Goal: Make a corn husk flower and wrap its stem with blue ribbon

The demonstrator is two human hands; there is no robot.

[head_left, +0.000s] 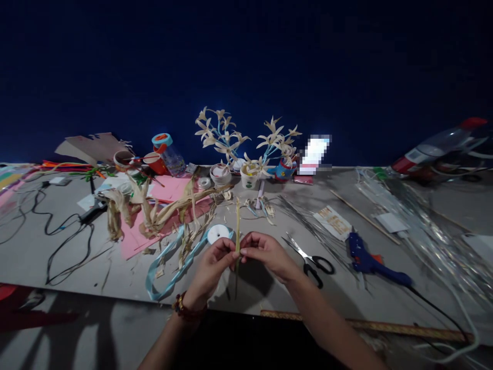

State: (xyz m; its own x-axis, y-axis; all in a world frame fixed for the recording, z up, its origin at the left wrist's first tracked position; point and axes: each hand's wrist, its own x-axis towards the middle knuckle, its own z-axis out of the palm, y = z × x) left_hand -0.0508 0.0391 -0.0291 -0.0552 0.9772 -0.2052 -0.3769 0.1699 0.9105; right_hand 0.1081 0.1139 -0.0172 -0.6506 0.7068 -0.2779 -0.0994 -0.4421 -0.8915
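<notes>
Between my two hands stands a narrow strip of dried corn husk (238, 226), held upright above the table's front part. My left hand (220, 258) pinches it from the left, thumb and fingers closed. From the other side my right hand (263, 252) grips the same strip, its fingertips almost meeting the left ones. Just behind the left hand lies a white spool (218, 235) with light blue ribbon (165, 277) trailing from it. Scissors with black handles (311, 258) rest to the right of my right hand.
Dried corn husks (154, 216) lie on pink paper (133, 244) at left. Husk flowers (223, 136) stand in cups (249, 178) at the back. A blue glue gun (375, 264), thin wires (308, 226) and clear plastic wrap (419, 221) are at right. A wooden ruler (365, 325) lies along the front edge.
</notes>
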